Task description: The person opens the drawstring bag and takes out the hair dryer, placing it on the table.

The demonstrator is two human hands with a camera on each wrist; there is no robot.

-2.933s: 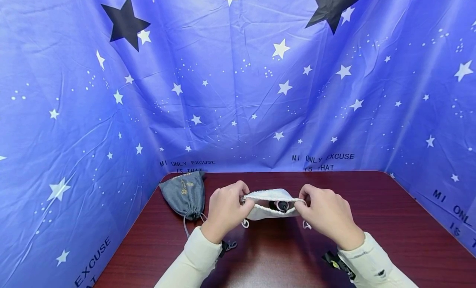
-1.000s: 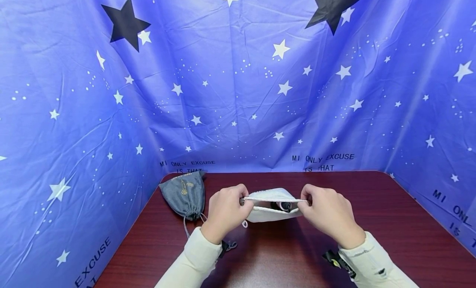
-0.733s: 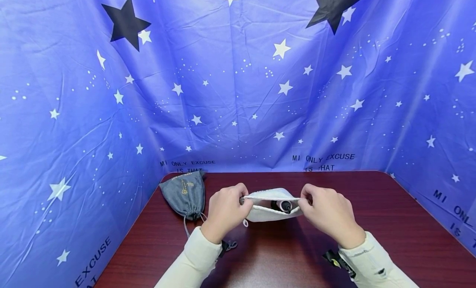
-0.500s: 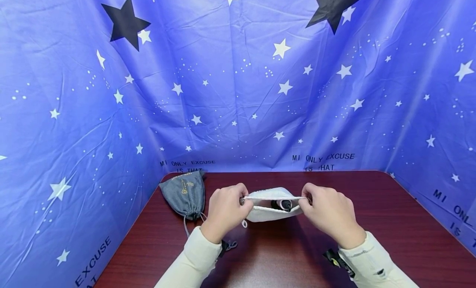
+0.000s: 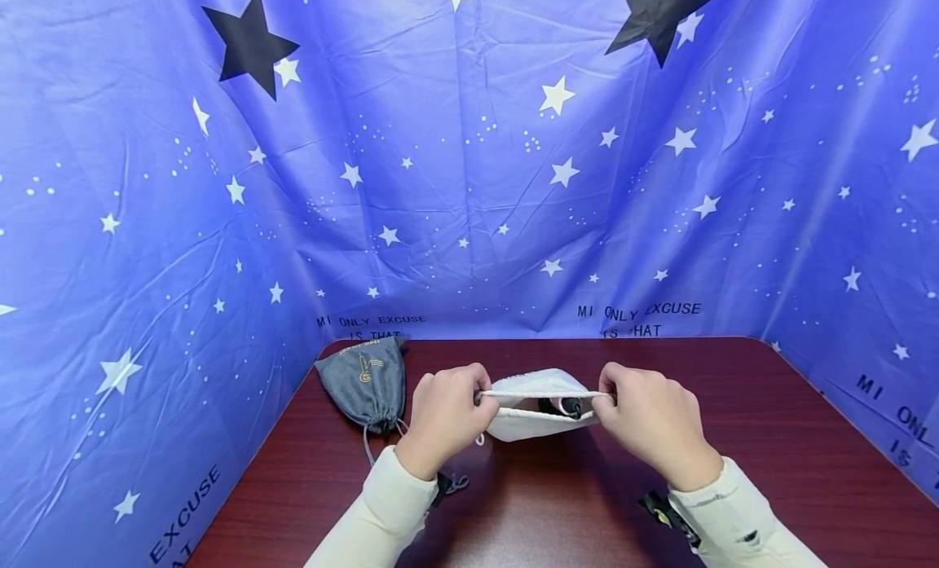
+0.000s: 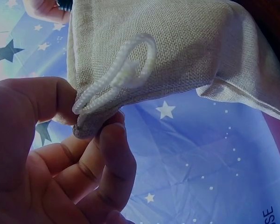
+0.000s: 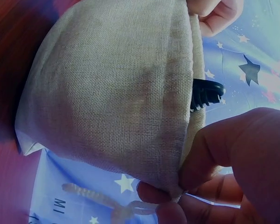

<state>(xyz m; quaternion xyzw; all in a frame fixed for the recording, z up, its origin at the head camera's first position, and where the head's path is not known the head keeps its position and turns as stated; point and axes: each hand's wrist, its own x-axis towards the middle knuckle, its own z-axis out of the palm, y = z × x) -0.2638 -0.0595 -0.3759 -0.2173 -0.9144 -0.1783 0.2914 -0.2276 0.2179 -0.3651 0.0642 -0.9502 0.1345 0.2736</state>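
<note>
A white woven drawstring bag (image 5: 539, 427) hangs between both hands, its mouth stretched sideways into a narrow slit. The left hand (image 5: 447, 409) pinches the mouth's left corner; in the left wrist view a white cord loop (image 6: 147, 56) lies against the cloth there. At the opposite corner, the right hand (image 5: 653, 413) grips the rim between thumb and fingers, with cord (image 7: 91, 195) dangling below in the right wrist view. Inside the bag shows an object with a pale pinkish ring and a black end (image 5: 570, 407). Its black ribbed tip (image 7: 207, 93) pokes past the rim; the rest is hidden.
A dark grey drawstring pouch (image 5: 363, 389) with gold print lies at the table's back left, its grey cords trailing toward the left sleeve. The dark red wooden table (image 5: 543, 511) is enclosed by a blue star-printed curtain (image 5: 455, 185) at the back and sides.
The hands have drawn slightly apart, and the bag's mouth is narrower than at first. The cord loop by the right hand has dropped out of the head view. The grey pouch stays put.
</note>
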